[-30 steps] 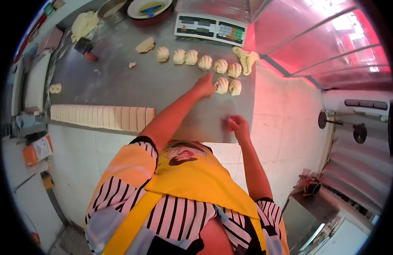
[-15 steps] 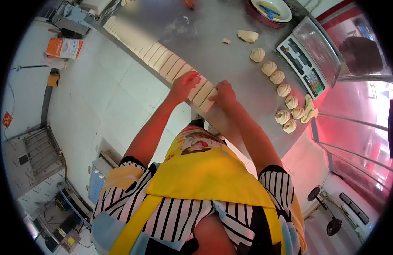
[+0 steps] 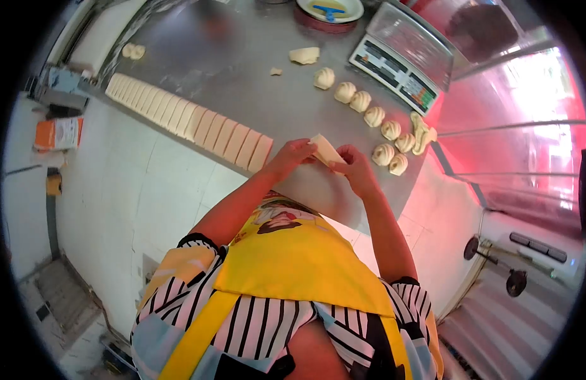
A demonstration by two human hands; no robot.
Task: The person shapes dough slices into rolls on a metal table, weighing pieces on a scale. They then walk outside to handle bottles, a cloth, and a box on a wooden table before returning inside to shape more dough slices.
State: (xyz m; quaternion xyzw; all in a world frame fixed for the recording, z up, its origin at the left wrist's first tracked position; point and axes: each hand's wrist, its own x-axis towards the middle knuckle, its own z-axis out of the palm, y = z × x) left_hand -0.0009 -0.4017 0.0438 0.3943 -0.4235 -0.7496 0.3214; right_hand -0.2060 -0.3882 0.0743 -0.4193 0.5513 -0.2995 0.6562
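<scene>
A flat strip of pale dough (image 3: 327,151) is stretched between my two hands above the metal table. My left hand (image 3: 291,158) pinches its left end, and my right hand (image 3: 358,170) grips the other end with the thumb on top. Left of my hands, a long row of cut dough strips (image 3: 207,130) lies side by side along the table's near edge. Several twisted dough rolls (image 3: 373,116) sit in a slanting line to the right of my right hand.
A digital scale (image 3: 394,73) with a clear tray stands at the back right. Near it are a bowl (image 3: 350,9) holding a blue tool, a dough piece (image 3: 304,56), a small scrap (image 3: 276,71) and a long dough scrap (image 3: 421,134). Two rolls (image 3: 133,51) lie far left.
My hands have taken a dough strip off the right end of the row and lifted it away to the right. The view has shifted rightward.
</scene>
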